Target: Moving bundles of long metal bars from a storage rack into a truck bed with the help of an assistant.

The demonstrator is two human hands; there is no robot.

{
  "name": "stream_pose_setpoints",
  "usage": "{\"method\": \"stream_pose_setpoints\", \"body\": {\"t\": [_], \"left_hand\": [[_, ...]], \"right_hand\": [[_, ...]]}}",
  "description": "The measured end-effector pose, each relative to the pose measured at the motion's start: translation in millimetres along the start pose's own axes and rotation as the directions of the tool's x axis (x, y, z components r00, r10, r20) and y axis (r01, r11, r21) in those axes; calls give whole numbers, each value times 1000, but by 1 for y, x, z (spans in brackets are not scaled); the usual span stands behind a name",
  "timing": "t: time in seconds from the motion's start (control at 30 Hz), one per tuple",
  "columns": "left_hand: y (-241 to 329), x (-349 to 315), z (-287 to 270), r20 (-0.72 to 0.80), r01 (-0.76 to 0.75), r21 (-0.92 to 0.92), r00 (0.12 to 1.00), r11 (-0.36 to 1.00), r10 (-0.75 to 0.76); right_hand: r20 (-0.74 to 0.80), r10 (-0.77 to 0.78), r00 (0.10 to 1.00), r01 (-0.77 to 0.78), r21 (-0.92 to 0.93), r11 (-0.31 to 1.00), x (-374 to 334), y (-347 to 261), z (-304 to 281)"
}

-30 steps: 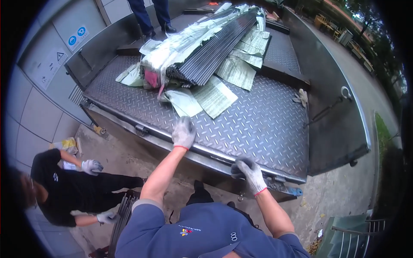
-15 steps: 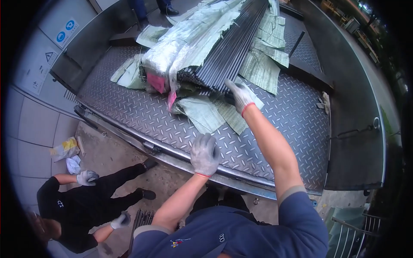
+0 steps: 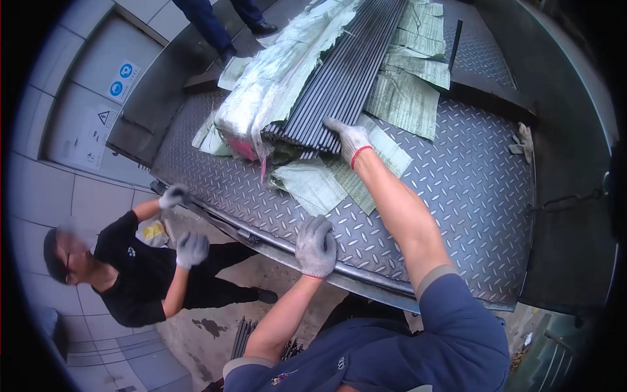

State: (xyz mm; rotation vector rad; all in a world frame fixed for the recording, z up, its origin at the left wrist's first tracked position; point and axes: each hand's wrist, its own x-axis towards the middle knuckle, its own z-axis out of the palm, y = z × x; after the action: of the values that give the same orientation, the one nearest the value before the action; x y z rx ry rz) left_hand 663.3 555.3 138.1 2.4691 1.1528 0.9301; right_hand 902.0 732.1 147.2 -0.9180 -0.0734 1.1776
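A long bundle of dark metal rods lies on the patterned metal truck bed, its near ends toward me. My right hand, in a grey-white glove with a red cuff, grips rods at the bundle's near right corner. Its thumb lies on top; the other fingers are mostly hidden. Torn pale-green woven wrapping spreads around the rods. To their left sits a bundle in clear plastic and woven wrap. My gloved left hand rests on the bed's near edge, fingers loosely curved, thumb apart, holding nothing.
A co-worker in black stands at the left by the bed, both gloved hands raised. Another person's legs show at the far left. A loose glove lies near the right side wall. More rods are below my left arm.
My right hand has shifted slightly left onto the rods. The co-worker has straightened up and raised both hands. My view has turned a little; my left hand stays at the bed edge.
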Motion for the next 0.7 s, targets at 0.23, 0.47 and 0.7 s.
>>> {"method": "stream_pose_setpoints", "body": {"t": [0.23, 0.47, 0.7], "left_hand": [[-3, 6, -3, 16, 9, 41, 1000, 999, -10], [-3, 5, -3, 39, 28, 36, 999, 999, -29], [2, 3, 0, 40, 12, 46, 999, 999, -13]], "right_hand": [[78, 84, 993, -56, -308, 950, -21, -47, -53], [150, 129, 980, -140, 65, 988, -12, -49, -52], [489, 61, 870, -296, 419, 859, -4, -25, -67]]}}
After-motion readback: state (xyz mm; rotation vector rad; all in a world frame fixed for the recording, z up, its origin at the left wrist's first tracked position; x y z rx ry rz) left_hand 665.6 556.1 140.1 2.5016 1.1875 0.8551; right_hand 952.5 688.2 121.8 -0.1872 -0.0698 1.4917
